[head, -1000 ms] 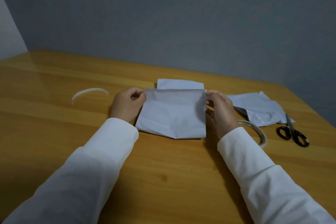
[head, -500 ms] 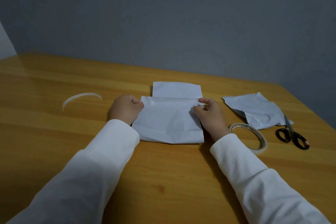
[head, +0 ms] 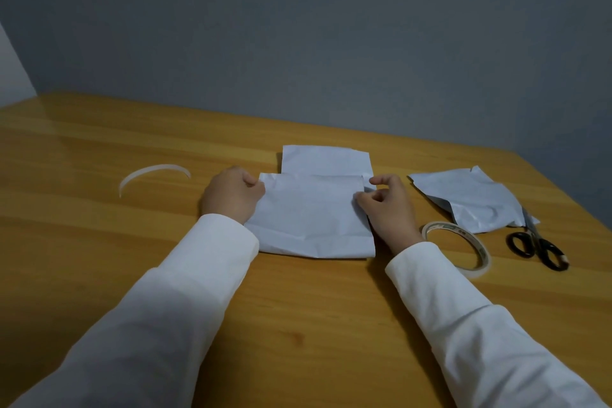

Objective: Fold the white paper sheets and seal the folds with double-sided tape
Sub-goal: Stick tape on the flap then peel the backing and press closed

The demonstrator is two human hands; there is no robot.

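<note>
A white paper sheet lies in the middle of the wooden table, its near part folded up over itself, with a narrower strip showing beyond the fold. My left hand grips the flap's top left corner with curled fingers. At the flap's right edge, my right hand has its thumb on the paper and its index finger at the top right corner, pinching there. A roll of double-sided tape lies flat just right of my right wrist.
A second, creased white sheet lies at the right, with black-handled scissors partly under its near corner. A curved strip of tape backing lies to the left. A grey wall stands behind the table's far edge.
The raised flap has come down flat onto the sheet. My right hand has slid along the flap's right edge, and its index finger now points at the corner. My left hand has stayed put.
</note>
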